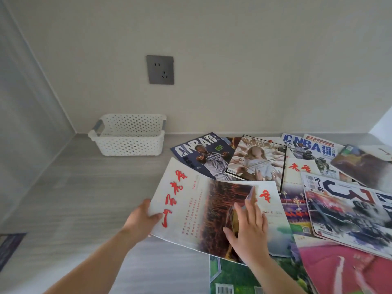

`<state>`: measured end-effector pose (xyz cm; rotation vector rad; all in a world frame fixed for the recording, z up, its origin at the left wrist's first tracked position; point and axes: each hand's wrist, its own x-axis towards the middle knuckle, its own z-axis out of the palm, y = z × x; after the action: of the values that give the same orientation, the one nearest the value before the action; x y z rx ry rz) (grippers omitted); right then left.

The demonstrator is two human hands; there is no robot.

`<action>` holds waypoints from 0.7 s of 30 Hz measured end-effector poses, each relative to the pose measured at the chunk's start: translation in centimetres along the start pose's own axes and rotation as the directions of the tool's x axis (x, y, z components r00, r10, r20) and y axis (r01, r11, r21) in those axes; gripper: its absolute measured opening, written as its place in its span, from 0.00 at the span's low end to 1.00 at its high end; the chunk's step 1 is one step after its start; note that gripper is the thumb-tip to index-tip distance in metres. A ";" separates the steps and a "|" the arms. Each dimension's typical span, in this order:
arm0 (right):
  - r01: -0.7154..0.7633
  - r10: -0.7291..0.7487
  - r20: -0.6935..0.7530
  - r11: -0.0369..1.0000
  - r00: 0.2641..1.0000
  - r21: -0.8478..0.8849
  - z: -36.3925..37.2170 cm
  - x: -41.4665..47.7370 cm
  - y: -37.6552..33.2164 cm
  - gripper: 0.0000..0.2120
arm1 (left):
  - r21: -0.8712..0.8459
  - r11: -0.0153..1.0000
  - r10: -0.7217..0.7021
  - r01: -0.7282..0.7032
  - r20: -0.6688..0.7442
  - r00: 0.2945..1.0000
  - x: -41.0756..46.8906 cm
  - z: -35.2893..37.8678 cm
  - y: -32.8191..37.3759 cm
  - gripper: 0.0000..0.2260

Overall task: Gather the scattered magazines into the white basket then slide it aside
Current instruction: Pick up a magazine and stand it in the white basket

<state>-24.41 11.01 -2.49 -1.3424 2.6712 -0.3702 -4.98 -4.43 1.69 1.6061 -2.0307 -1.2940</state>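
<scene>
A white perforated basket point(129, 143) with grey handles stands against the back wall, left of centre, with nothing showing inside it. Several magazines lie scattered and overlapping across the right half of the counter. My left hand point(142, 220) grips the left edge of a white magazine with red calligraphy point(191, 206), lifting it slightly off the pile. My right hand point(249, 228) rests flat, fingers spread, on that magazine's right part. A dark NBA magazine point(203, 155) lies behind it, toward the basket.
A grey counter point(84, 198) runs into a corner at the left, with a wall socket point(160, 69) above the basket. A dark object point(10, 247) sits at the counter's left edge. More magazines, including a pink-covered one point(343, 270), fill the right side.
</scene>
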 end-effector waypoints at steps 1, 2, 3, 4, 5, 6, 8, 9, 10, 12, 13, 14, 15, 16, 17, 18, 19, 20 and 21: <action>0.000 0.002 -0.034 0.999 0.999 0.042 -0.9 1.0 -0.7 0.33 | 0.018 0.997 0.070 -0.070 -0.010 0.997 0.0 -0.6 0.5 0.09; 0.005 0.001 -0.062 0.995 0.998 0.096 -2.0 2.1 -1.6 0.34 | 0.040 0.989 0.140 -0.140 -0.017 0.990 0.0 -1.4 0.9 0.08; 0.018 -0.005 -0.086 0.988 0.996 0.151 -3.1 3.3 -2.5 0.35 | 0.045 0.977 0.210 -0.208 -0.028 0.977 -0.1 -2.4 1.4 0.08; 0.033 -0.014 -0.099 0.979 0.995 0.202 -4.2 4.5 -3.6 0.36 | 0.038 0.962 0.272 -0.270 -0.041 0.962 -0.2 -3.6 2.0 0.08; 0.051 -0.028 -0.102 0.971 0.994 0.236 -5.2 5.5 -4.6 0.38 | 0.031 0.947 0.321 -0.320 -0.050 0.946 -0.4 -4.9 2.6 0.08; 0.067 -0.044 -0.096 0.964 0.994 0.256 -6.1 6.6 -5.7 0.39 | 0.025 0.932 0.363 -0.362 -0.061 0.930 -0.4 -6.3 3.1 0.09; 0.086 -0.053 -0.113 0.945 0.992 0.316 -7.7 8.4 -7.6 0.40 | 0.011 0.901 0.432 -0.433 -0.104 0.896 -0.3 -9.3 3.9 0.12; 0.088 -0.035 -0.150 0.928 0.988 0.362 -8.6 9.2 -8.4 0.40 | 0.011 0.889 0.455 -0.457 -0.122 0.882 -0.2 -10.8 4.3 0.13; 0.083 -0.010 -0.180 0.911 0.984 0.404 -9.5 9.9 -9.2 0.40 | 0.018 0.880 0.473 -0.475 -0.134 0.871 0.0 -12.2 4.5 0.13; 0.079 -0.009 -0.151 0.881 0.988 0.466 -11.0 11.1 -10.6 0.36 | 0.030 0.857 0.513 -0.514 -0.145 0.846 0.4 -14.7 4.9 0.14; 0.081 -0.038 -0.095 0.859 0.995 0.505 -11.5 11.5 -11.4 0.31 | 0.034 0.842 0.537 -0.538 -0.144 0.831 0.8 -15.9 5.0 0.14; 0.079 -0.075 -0.031 0.830 0.997 0.553 -11.8 11.7 -12.2 0.24 | 0.044 0.827 0.561 -0.561 -0.140 0.816 1.1 -17.1 5.1 0.14; 0.070 -0.102 0.018 0.793 0.995 0.605 -12.0 11.9 -12.9 0.14 | 0.057 0.812 0.583 -0.581 -0.134 0.801 1.6 -18.1 5.2 0.14; 0.053 -0.111 0.047 0.756 0.993 0.653 -12.2 12.0 -13.7 0.06 | 0.074 0.797 0.603 -0.599 -0.132 0.787 2.0 -19.1 5.4 0.14; 0.060 -0.121 0.040 0.721 0.992 0.690 -12.4 12.1 -14.3 0.06 | 0.091 0.786 0.619 -0.612 -0.137 0.774 2.5 -20.0 5.6 0.14; 0.069 -0.118 0.017 0.683 0.993 0.727 -12.6 12.3 -14.9 0.09 | 0.100 0.778 0.628 -0.620 -0.151 0.763 3.0 -20.8 5.8 0.15; 0.076 -0.099 -0.016 0.643 0.995 0.762 -12.8 12.8 -15.5 0.10 | 0.087 0.775 0.630 -0.626 -0.179 0.755 3.5 -21.7 6.1 0.15; 0.090 -0.081 -0.051 0.608 0.995 0.789 -13.2 13.0 -16.1 0.10 | 0.038 0.774 0.623 -0.632 -0.224 0.750 4.2 -22.6 6.4 0.15; 0.107 -0.070 -0.082 0.581 0.994 0.807 -13.6 13.5 -16.8 0.11 | -0.054 0.770 0.601 -0.636 -0.275 0.750 4.9 -23.4 6.7 0.15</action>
<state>-22.57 -7.33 15.10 -1.1180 1.9469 -1.4375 4.33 -20.00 18.68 0.8343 -1.9985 -0.9070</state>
